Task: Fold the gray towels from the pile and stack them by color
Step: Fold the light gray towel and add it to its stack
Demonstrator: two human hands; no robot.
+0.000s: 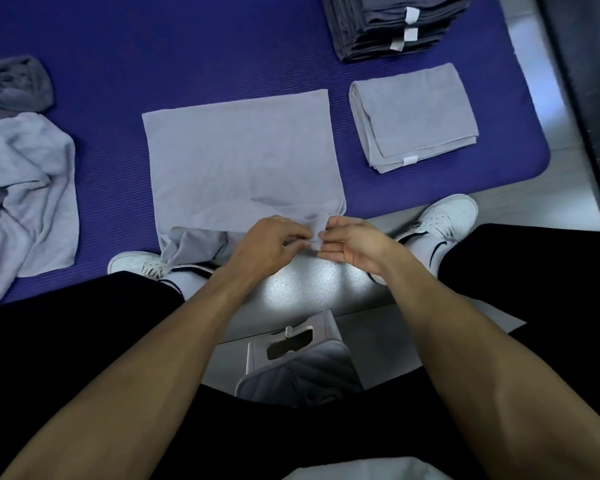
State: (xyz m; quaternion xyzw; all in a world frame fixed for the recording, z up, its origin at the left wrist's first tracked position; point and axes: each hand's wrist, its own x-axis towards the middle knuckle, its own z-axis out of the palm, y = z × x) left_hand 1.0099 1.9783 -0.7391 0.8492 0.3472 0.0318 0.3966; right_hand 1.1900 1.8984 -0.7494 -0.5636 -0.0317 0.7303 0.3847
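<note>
While both hands (312, 237) pinch, towel (239, 150) lengthwise away

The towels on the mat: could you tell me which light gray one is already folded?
The folded towel at right, below the dark stack. The spread towel, pinched by both hands, lies mostly flat; the crumpled towel at left is unfolded.

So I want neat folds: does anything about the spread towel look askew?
Yes. The spread light gray towel lies flat at its far end, but its near edge is bunched, and its near left corner droops crumpled by a shoe. Both hands, left hand and right hand, pinch that near edge.
</note>
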